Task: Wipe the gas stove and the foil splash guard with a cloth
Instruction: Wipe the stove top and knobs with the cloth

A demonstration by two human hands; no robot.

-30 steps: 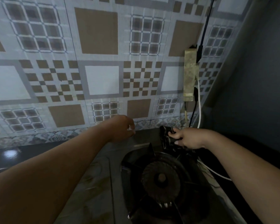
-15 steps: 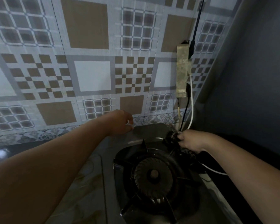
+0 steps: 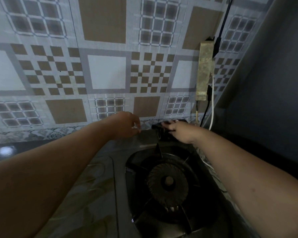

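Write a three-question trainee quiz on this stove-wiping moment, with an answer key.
1. True or false: the right hand presses the dark cloth at the back edge of the gas stove.
2. What hangs on the patterned splash guard above the right hand? A) a ladle B) a grimy power strip with cords C) a towel
3. Fill in: the left hand rests near the ____ of the splash guard.

Key:
1. True
2. B
3. bottom edge; whether it pinches the foil cannot be told.
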